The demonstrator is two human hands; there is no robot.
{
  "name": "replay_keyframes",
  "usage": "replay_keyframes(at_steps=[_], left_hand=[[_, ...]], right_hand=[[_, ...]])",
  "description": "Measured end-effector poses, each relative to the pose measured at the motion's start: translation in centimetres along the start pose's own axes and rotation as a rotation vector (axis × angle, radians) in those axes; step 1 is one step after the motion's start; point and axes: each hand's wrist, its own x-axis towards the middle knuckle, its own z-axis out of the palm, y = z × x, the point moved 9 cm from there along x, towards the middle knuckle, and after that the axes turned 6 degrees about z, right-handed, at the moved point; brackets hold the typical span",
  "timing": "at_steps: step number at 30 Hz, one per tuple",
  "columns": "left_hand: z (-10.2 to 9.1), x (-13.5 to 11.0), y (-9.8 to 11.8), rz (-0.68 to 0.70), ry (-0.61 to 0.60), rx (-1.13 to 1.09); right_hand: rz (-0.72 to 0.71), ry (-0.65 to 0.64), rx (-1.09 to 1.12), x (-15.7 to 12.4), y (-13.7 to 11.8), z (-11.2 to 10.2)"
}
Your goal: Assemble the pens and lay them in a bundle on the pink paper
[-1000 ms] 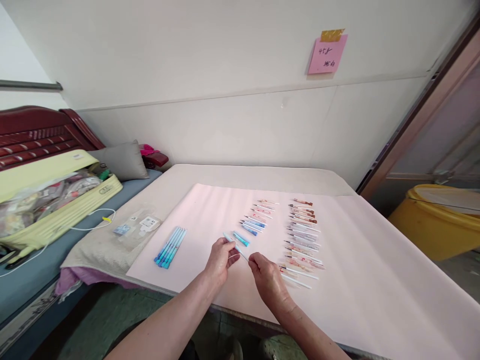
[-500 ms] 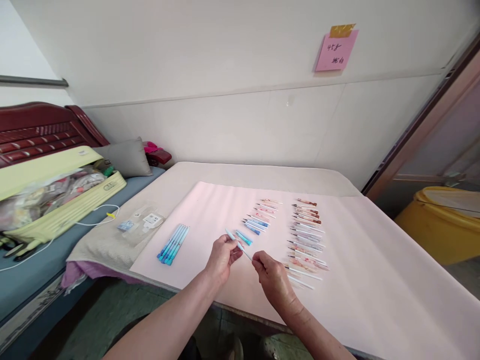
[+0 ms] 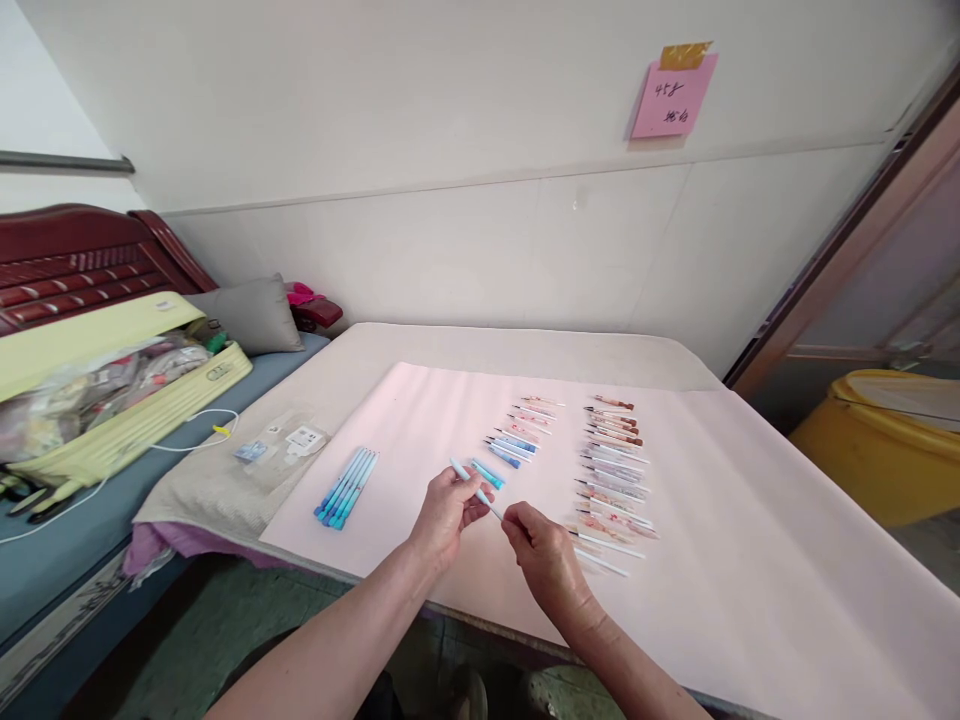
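Observation:
My left hand (image 3: pixel 442 515) is closed around a pale blue pen barrel (image 3: pixel 460 469), which slants above the pink sheet. My right hand (image 3: pixel 546 555) pinches a thin white pen refill (image 3: pixel 496 513) at the barrel's lower right end; part of the refill is hidden by my fingers. Just beyond my hands lies a blue pen cap (image 3: pixel 487 474). Several blue pens (image 3: pixel 349 490) lie side by side on the left. Rows of pen parts, blue ones (image 3: pixel 512 449) and pink ones (image 3: pixel 531 421) among them, spread ahead of my right hand.
More refills and patterned pen parts (image 3: pixel 613 480) lie in a column at the right on the pink sheet (image 3: pixel 720 560). A clear plastic bag (image 3: pixel 289 445) rests left of the sheet. Farther out are a yellow-green case (image 3: pixel 127 400) and a yellow bin (image 3: pixel 870 460).
My right hand has moved slightly toward my left, and less of the refill shows between them. The pens and parts on the sheet have stayed put.

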Motion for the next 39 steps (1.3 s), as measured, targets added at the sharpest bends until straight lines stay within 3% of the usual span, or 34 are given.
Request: replay_keyframes(at_steps=[8,16,22,28,35,39], left_hand=[[-2.1,1.1,-0.1,0.013,0.143,-0.113],[0.8,-0.7,-1.0,-0.022,0.000,-0.133],[-0.5,0.0,0.0,0.030,0.070,-0.124],[1.3,-0.7,-1.0,0.005,-0.051,-0.172],[0.2,-0.2,-0.2,0.024,0.014,-0.160],[1.0,-0.8,-0.7,-0.011,-0.032,-0.107]], right_hand=[[-0.092,0.041,-0.017,-0.6,-1.7,-1.5],[0.052,0.002,0.105,-0.8,-0.3,-1.0],[0.135,-0.064,0.237,-0.6,0.2,-0.7],[0.202,-0.064,0.391,-0.4,1.3,-0.1],[0.164,-0.092,0.367,-0.2,0.9,0.0],[0.169,-0.082,0.395,-0.2,1.1,0.1]])
